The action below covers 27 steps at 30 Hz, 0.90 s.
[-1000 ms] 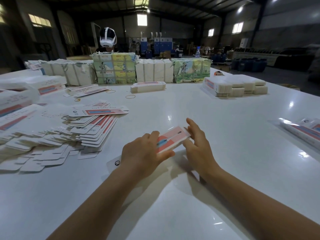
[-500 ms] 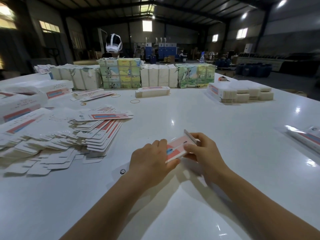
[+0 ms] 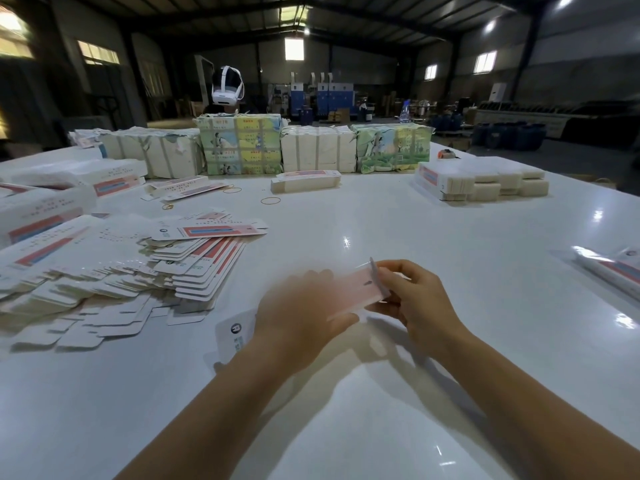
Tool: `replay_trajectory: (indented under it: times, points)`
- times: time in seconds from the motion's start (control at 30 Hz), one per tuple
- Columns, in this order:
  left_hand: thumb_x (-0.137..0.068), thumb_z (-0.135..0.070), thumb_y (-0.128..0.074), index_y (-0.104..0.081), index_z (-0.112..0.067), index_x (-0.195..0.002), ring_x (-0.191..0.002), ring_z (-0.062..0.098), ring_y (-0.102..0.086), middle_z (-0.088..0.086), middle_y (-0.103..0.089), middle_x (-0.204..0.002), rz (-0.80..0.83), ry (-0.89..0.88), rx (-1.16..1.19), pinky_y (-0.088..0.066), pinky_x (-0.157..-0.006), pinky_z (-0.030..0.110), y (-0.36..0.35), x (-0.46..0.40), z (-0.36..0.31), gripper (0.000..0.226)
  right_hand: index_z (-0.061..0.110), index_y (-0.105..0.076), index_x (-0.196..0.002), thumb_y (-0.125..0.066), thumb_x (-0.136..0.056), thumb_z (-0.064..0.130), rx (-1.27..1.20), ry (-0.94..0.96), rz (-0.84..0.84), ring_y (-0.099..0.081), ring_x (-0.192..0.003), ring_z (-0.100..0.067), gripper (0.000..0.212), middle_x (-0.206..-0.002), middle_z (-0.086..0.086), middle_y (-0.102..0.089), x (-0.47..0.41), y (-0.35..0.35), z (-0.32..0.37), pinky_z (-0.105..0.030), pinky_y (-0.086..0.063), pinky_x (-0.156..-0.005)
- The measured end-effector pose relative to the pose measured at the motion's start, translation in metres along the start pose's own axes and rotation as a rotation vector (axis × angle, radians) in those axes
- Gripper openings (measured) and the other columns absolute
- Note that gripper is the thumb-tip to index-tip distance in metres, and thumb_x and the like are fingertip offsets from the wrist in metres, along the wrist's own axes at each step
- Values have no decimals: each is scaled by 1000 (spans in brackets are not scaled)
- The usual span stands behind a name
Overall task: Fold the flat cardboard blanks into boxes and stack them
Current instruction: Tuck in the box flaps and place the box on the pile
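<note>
- The blank (image 3: pixel 349 291), a pink-faced cardboard piece, sits at about 6 o'clock on the desk (image 3: pixel 433 244), held between both hands just above the surface; its end flap (image 3: pixel 375 273) stands up at the right end.
- The step in hand looks like the erecting of one box: the flat piece is being squared up and its right end flap turned.
- The right hand (image 3: pixel 412 299) has its fingers curled around the blank's right end, thumb and fingertips pinching at the raised flap.
- The left hand (image 3: pixel 304 313) covers the blank's left half; it is motion-blurred, so I cannot tell whether its fingers grip or only press down.
- The next move probably calls for tucking that flap into the open end while the left hand keeps the body square, then doing the other end.
- Against the frame half a second back, the left hand has gone from sharp to smeared, so it is moving, and the flap stands nearer to upright under the right fingers.
- At 9 to 10 o'clock a fanned pile of flat blanks (image 3: pixel 194 268) waits, well apart from the hands.
- At 1 o'clock, near the far edge, lie white stacks (image 3: pixel 485 183); whether folded boxes or flat bundles is unclear.
- At 12 o'clock stand wrapped bundles (image 3: pixel 242 147), a smaller stack (image 3: pixel 304 181) before them.
</note>
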State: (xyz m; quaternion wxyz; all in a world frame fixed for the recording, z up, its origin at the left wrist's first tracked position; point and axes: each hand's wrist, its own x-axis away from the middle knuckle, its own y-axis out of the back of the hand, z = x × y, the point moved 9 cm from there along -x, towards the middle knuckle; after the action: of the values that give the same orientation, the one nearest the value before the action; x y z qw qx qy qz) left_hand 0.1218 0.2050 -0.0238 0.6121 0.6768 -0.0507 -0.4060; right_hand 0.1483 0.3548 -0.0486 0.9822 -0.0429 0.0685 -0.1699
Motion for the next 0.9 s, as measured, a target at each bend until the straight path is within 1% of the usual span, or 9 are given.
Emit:
replay_trajectory:
  times: [0.1, 0.23, 0.3, 0.37, 0.5, 0.63, 0.7, 0.8, 0.9]
  points:
    - [-85, -69, -34, -36, -24, -128, -92, 15, -52, -5, -53, -112, -54, -3, 10, -39, -69, 24, 7, 0, 4, 62, 10, -66, -105, -55, -94, 13, -70, -22, 23, -71, -86, -27, 16, -92, -14, -73, -2, -1, 2, -33, -58, -70]
    - [-78, -58, -61, -54, -13, -119, -75, 23, -58, 4, -63, -96, -112, -26, 67, -47, -60, 32, 19, 2, 4, 61, 16, -77, -81, -50, -95, 10, -107, 11, 52, -71, -83, -27, 31, -87, -16, -73, 2, -5, 11, -30, -59, -67]
    - [-69, -51, -74, -61, -9, -107, -62, 23, -59, 6, -65, -83, -176, -54, 58, -48, -50, 32, 25, 3, 0, 59, 18, -79, -75, -52, -93, 6, -103, 39, 42, -71, -82, -26, 34, -86, -15, -73, 3, -5, 16, -29, -58, -67]
    - [-65, -49, -78, -63, -8, -104, -58, 23, -58, 7, -65, -80, -205, -61, 55, -49, -48, 31, 27, 4, -2, 59, 20, -79, -73, -52, -93, 4, -104, 43, 29, -72, -82, -25, 37, -85, -14, -74, 3, -3, 18, -28, -58, -66]
    - [-66, -50, -77, -63, -8, -105, -59, 24, -59, 8, -66, -81, -184, -49, 49, -49, -48, 32, 25, 4, 0, 59, 32, -78, -79, -53, -96, 20, 37, 101, 58, -71, -88, -19, 33, -89, -4, -75, 8, -11, 18, -28, -58, -72]
    - [-74, -56, -67, -59, -10, -115, -69, 24, -60, 7, -65, -91, -133, -38, 45, -50, -56, 34, 20, 4, 2, 62, 34, -76, -78, -45, -97, 9, 114, 105, 31, -70, -90, -17, 44, -89, 1, -75, 7, -11, 15, -30, -58, -74]
    - [-80, -62, -54, -50, -15, -125, -81, 22, -59, 4, -62, -104, -95, -28, 49, -49, -67, 32, 14, 3, 3, 65, 39, -76, -71, -43, -95, 5, 133, 103, 36, -70, -88, -15, 53, -86, 4, -75, 8, -11, 15, -26, -58, -71]
    - [-82, -64, -48, -44, -17, -129, -86, 20, -56, 2, -60, -109, -104, -34, 76, -45, -69, 28, 11, 4, 4, 66, 47, -73, -66, -43, -94, 4, 220, 157, 21, -70, -85, -12, 60, -82, 11, -74, 9, -9, 19, -22, -57, -68]
    - [-83, -67, -43, -39, -20, -132, -89, 17, -54, -2, -56, -112, -78, -34, 71, -43, -71, 26, 7, 4, 5, 67, 56, -69, -67, -44, -91, 4, 400, 240, -16, -68, -79, -23, 63, -79, 5, -74, 11, -7, 27, -28, -58, -67]
